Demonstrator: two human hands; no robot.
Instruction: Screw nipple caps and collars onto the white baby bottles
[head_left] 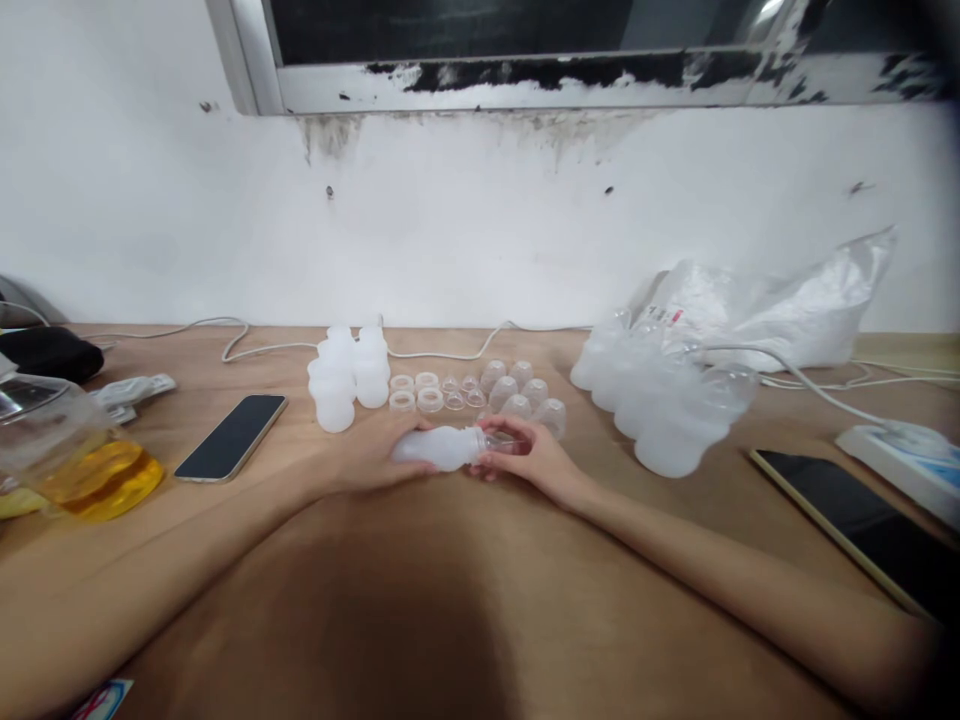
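A frosted white baby bottle [442, 449] lies sideways in the air or on the wood, I cannot tell which, between my two hands. My left hand [382, 450] is closed around its base end. At the neck end, my right hand [525, 450] pinches a clear part, a cap or a teat, against the bottle's mouth; the fingers partly cover it. Just behind the hands are white screw rings [430, 400], clear teats [471, 391] and several clear dome caps [535, 391]. Upright bottle bodies [335, 385] are grouped behind my left hand.
At right, capped bottles [670, 430] cluster before a plastic bag [802, 300]. A phone [232, 437] and a jug of yellow liquid [105, 480] are at left. A dark-screened device [847, 520] and a white power strip [904, 450] sit far right. A cable [450, 356] crosses the back.
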